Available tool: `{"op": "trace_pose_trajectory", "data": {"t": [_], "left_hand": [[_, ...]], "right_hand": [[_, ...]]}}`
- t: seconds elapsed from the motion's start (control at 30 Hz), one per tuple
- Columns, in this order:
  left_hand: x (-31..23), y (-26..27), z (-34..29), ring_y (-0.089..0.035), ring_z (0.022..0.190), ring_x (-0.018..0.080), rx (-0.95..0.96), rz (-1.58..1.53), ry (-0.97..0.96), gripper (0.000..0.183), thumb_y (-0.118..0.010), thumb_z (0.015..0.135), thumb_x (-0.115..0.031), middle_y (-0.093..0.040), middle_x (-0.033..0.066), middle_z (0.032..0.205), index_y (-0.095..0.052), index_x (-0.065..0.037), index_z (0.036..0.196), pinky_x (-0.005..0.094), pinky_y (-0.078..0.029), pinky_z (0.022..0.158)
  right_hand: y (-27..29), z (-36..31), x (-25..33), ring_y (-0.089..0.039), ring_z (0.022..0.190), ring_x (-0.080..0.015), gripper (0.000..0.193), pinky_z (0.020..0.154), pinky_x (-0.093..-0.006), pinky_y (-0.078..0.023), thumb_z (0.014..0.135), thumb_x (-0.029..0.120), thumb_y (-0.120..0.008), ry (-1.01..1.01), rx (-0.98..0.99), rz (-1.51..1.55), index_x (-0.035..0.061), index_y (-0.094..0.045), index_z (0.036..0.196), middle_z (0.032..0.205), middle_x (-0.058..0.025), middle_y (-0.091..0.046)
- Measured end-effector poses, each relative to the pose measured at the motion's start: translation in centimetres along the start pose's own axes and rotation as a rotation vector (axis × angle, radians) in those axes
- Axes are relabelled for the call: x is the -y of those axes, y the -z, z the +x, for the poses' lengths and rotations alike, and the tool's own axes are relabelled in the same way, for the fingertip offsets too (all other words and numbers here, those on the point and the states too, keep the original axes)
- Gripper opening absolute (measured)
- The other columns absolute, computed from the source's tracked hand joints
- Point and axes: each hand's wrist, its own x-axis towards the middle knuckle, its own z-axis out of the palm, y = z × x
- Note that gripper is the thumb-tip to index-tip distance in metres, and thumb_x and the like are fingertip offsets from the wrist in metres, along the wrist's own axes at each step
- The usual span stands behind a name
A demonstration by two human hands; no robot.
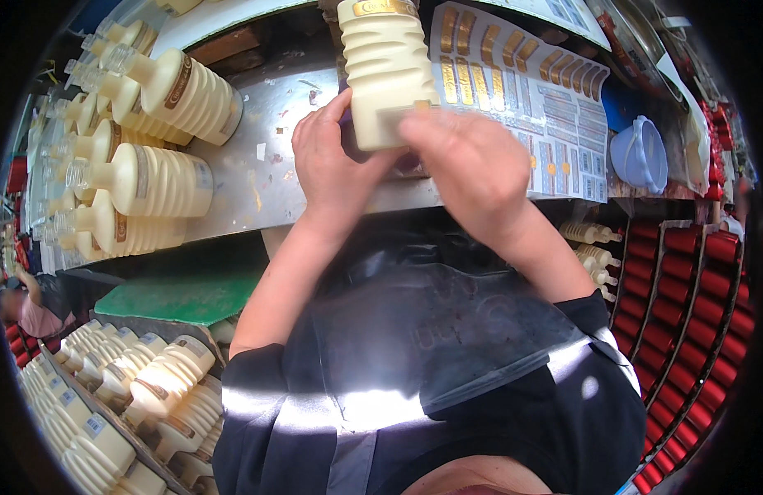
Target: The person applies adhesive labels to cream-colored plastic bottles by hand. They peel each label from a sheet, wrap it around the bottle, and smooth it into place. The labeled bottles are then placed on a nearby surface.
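One cream ribbed bottle [389, 70] is between two bare hands at the near edge of the metal table [262, 157], its top running out past the upper border; I cannot tell whether its base is lifted or resting. The left hand [328, 148] is half open, thumb and fingers curved about the lower left side of that single bottle, though how firmly does not show. The right hand [476, 165] is blurred, its fingers bunched at the lower right of the same bottle (whether they pinch anything, I cannot tell).

One label sheet [550, 103] lies just right of the bottle, with at least ten gold labels in its far row, four longer ones below those at the left, and many silvery ones too small to count. Beyond it, near the table's right end, is one pale blue tub [639, 157].

At least seven more bottles [191, 97] are grouped on the left of the table, well apart from the hands. Below the table are one green board [179, 297], a crowd of bottles beside it, and at least three columns of red cylinders [674, 309], past counting. One other person [47, 305] shows at the far left.
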Motion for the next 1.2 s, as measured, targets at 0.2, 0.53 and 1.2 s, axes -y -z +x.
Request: {"op": "trace_pose_trajectory", "data": {"t": [0.2, 0.53, 1.2], "left_hand": [[0.6, 0.1, -0.2, -0.064, 0.102, 0.0294, -0.022, 0.04, -0.044, 0.068, -0.087, 0.07, -0.017, -0.069, 0.0108, 0.108, -0.059, -0.004, 0.131, 0.0431, -0.044, 0.099], [1.1, 0.4, -0.7, -0.059, 0.115, 0.0304, 0.058, -0.078, 0.068, 0.076, -0.088, 0.07, -0.021, -0.065, 0.0111, 0.123, -0.056, -0.007, 0.137, 0.0437, -0.042, 0.105], [-0.3, -0.7, -0.2, -0.044, 0.137, 0.0277, 0.123, -0.621, 0.496, 0.064, -0.047, 0.108, -0.039, -0.046, 0.0219, 0.148, -0.031, 0.007, 0.15, 0.0402, -0.032, 0.117]], "right_hand": [[-0.5, 0.9, 1.2, -0.072, 0.087, -0.0244, 0.023, 0.071, -0.034, -0.056, 0.074, 0.008, -0.07, 0.214, 0.149, -0.028, 0.0014, -0.069, 0.096, 0.097, -0.0097, -0.071], [-1.1, 1.1, 1.9, -0.071, 0.071, -0.0264, 0.023, 0.063, -0.0379, -0.056, 0.084, 0.01, -0.068, -0.155, 0.133, -0.045, 0.0049, -0.068, 0.107, 0.085, -0.0124, -0.07], [-0.6, -3.6, -1.1, -0.063, 0.058, -0.0195, 0.029, 0.059, -0.0339, -0.049, 0.093, 0.023, -0.07, -1.032, 0.001, 0.457, 0.0044, -0.062, 0.114, 0.066, -0.0118, -0.065]]}}
